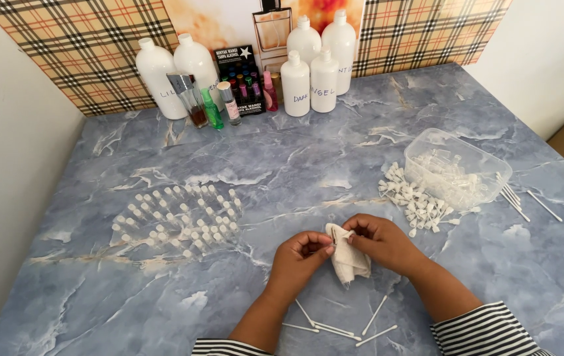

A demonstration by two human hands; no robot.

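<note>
My left hand [299, 258] and my right hand [381, 241] meet over the near middle of the blue marbled table [282, 158]. Both pinch a small cream cloth [347, 258], which hangs down between them. Whether something small is wrapped inside the cloth cannot be seen. Several thin white sticks [334, 326] lie on the table just below my hands.
A cluster of small clear vials with white caps [176, 221] stands at the left. A pile of white caps [415, 201] lies beside a clear plastic tub [456, 168] at the right, with more sticks [526, 201]. White bottles [308, 76] and small perfume bottles [212, 99] line the back.
</note>
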